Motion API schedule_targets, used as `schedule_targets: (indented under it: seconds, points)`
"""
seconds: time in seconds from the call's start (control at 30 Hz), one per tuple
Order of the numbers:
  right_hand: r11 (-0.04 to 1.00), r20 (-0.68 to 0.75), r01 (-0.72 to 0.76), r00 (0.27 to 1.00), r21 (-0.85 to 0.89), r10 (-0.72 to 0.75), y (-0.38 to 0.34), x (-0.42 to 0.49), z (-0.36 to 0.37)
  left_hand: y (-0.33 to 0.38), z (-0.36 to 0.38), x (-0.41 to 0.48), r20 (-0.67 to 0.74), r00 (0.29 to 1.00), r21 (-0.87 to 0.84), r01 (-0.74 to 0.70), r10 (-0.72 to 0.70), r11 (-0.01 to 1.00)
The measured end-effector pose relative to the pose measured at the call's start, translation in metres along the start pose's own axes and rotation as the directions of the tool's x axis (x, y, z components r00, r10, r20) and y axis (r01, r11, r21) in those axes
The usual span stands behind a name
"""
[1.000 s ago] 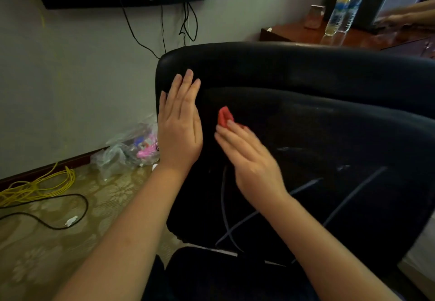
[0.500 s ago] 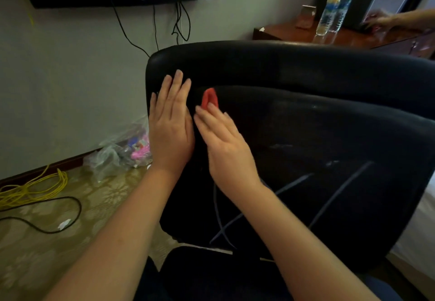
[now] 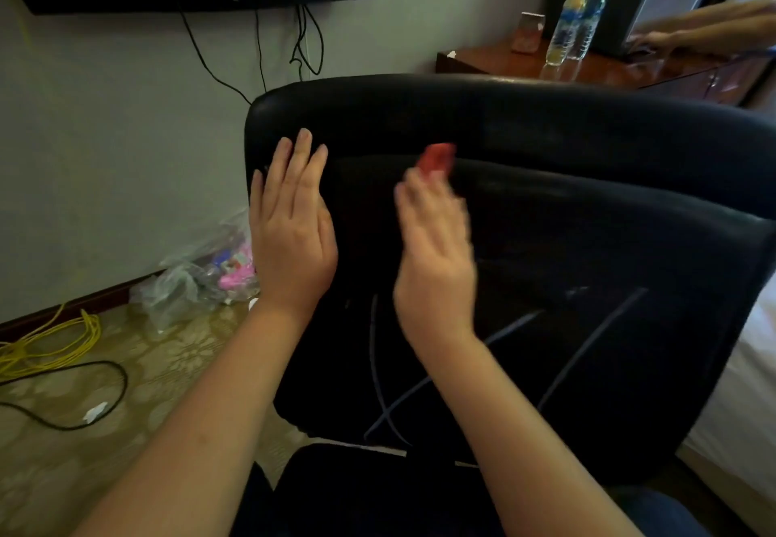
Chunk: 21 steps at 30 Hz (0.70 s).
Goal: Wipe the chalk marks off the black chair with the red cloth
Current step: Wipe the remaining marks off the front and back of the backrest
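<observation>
Wiping stroke in hand on the upper backrest. The left hand point(image 3: 292, 238) lay flat, fingers straight, against the upper left of the chair point(image 3: 588, 125), apparently bracing it. The right hand point(image 3: 434, 259), motion-blurred, pressed the cloth point(image 3: 436, 157) onto the backrest with fingers that looked extended rather than curled. Only a red tip of the cloth showed beyond the fingertips, just below the top roll. The surface around the cloth appeared largely free of chalk, whereas several long marks point(image 3: 510, 328) crossed the lower backrest, below and right of that hand. The next move would call for carrying the cloth downward, under firm pressure, across those lines, the chair braced against turning.
</observation>
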State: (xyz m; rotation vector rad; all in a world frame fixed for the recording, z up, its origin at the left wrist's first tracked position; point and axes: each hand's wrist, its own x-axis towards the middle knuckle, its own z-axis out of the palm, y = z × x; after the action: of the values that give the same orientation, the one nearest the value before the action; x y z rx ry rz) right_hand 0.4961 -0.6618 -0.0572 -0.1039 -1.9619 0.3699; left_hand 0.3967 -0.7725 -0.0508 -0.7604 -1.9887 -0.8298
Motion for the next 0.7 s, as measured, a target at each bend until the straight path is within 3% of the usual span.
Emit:
schedule_targets:
  seconds: [0.07, 0.13, 0.27, 0.37, 0.43, 0.53, 0.63, 0.7]
  points:
    - [0.991, 0.160, 0.131, 0.979, -0.005, -0.129, -0.002, -0.004, 0.001, 0.000, -0.001, 0.000, -0.004, 1.000, 0.003, -0.008, 0.008, 1.000]
    - [0.989, 0.187, 0.145, 0.973, -0.028, -0.137, 0.018, -0.004, -0.018, 0.001, -0.001, 0.000, -0.015, 1.000, 0.014, -0.011, 0.012, 1.000]
    - [0.980, -0.050, -0.039, 0.998, -0.194, 0.030, 0.077, -0.015, -0.078, 0.007, -0.001, 0.001, -0.052, 0.998, 0.113, -0.042, 0.048, 0.993]
    - [0.968, -0.199, -0.218, 0.961, -0.125, 0.191, 0.082, -0.018, -0.089, 0.025, -0.001, 0.010, -0.043, 0.990, 0.071, -0.134, 0.137, 0.989]
    - [0.964, -0.210, -0.258, 0.948, -0.061, 0.240, 0.063, -0.010, -0.074, 0.041, 0.004, 0.019, -0.027, 0.976, -0.008, -0.218, 0.217, 0.976]
    - [0.995, -0.026, -0.082, 0.996, -0.060, 0.081, 0.034, -0.007, -0.044, 0.056, 0.015, 0.028, -0.023, 0.968, -0.067, -0.251, 0.250, 0.966]
    - [0.987, 0.187, 0.137, 0.975, -0.083, -0.120, 0.037, -0.012, -0.041, 0.053, 0.023, 0.026, -0.029, 0.962, -0.019, -0.274, 0.273, 0.962]
    - [0.978, 0.192, 0.160, 0.972, -0.136, -0.132, 0.057, -0.014, -0.061, 0.050, 0.025, 0.024, -0.057, 0.955, -0.022, -0.293, 0.292, 0.956]
